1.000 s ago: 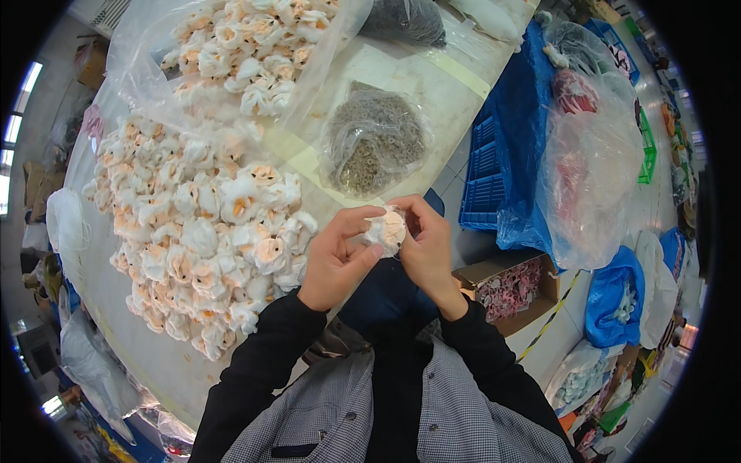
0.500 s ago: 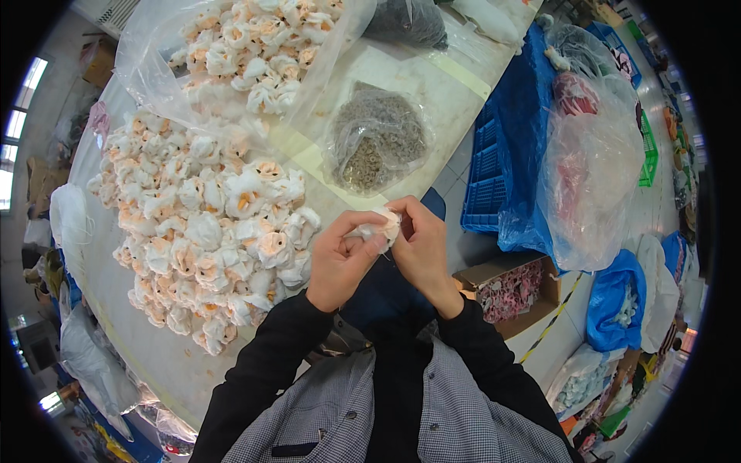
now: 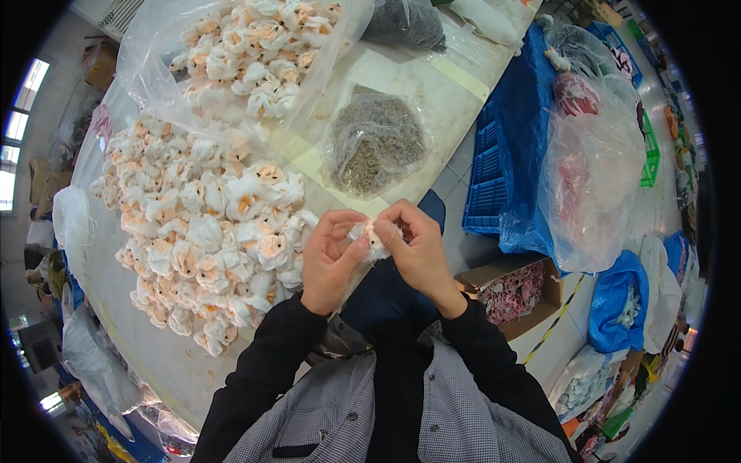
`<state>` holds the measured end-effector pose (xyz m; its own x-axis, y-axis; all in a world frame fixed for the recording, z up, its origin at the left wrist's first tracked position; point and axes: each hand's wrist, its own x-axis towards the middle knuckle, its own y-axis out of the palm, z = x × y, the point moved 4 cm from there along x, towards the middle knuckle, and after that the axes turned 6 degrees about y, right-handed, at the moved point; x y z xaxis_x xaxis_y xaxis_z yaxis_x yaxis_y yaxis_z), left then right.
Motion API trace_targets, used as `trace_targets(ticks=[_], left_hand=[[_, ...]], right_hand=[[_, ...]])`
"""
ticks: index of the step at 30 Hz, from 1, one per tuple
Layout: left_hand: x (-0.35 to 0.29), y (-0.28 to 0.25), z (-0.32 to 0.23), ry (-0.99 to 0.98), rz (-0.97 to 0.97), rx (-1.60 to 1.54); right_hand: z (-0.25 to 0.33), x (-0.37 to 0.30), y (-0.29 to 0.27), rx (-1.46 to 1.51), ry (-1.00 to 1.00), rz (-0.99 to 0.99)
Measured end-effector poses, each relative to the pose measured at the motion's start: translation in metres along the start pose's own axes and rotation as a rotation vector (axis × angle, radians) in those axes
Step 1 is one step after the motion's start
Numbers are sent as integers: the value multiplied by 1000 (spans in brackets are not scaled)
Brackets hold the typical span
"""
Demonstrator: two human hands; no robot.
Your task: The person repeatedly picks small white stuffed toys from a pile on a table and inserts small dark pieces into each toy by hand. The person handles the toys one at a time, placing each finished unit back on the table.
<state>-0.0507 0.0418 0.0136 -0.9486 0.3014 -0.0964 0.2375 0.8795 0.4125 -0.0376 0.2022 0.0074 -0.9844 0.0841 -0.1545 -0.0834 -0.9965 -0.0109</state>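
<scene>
In both hands (image 3: 328, 262) — fluffy white piece (image 3: 373, 244)

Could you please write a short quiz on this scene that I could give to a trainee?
1. True or false: both the left hand and the right hand touch the small fluffy piece.
2. Multiple choice: what colour are most of the small bits in the open cardboard box?
a) green
b) pink
c) black
3. Fill in the blank: on the table, the loose heap of white-and-peach pieces lies to the ____ of the clear bag of greyish-brown bits, as the person sees it.

Key: 1. True. 2. b, pink. 3. left.
</scene>
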Motion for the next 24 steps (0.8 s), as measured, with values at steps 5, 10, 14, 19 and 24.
trace_targets(ticks=[5, 10, 14, 19, 24], left_hand=[[-8, -2, 9, -31, -8, -164], [-9, -8, 18, -24, 31, -147], [-4, -8, 15, -23, 41, -35], [10, -3, 7, 72, 84, 201], [16, -11, -4, 309, 91, 636]], right_hand=[[13, -3, 5, -205, -125, -88], [10, -2, 8, -240, -196, -137], [3, -2, 5, -241, -141, -140], [12, -4, -6, -419, -193, -315], [31, -12, -4, -603, -486, -214]])
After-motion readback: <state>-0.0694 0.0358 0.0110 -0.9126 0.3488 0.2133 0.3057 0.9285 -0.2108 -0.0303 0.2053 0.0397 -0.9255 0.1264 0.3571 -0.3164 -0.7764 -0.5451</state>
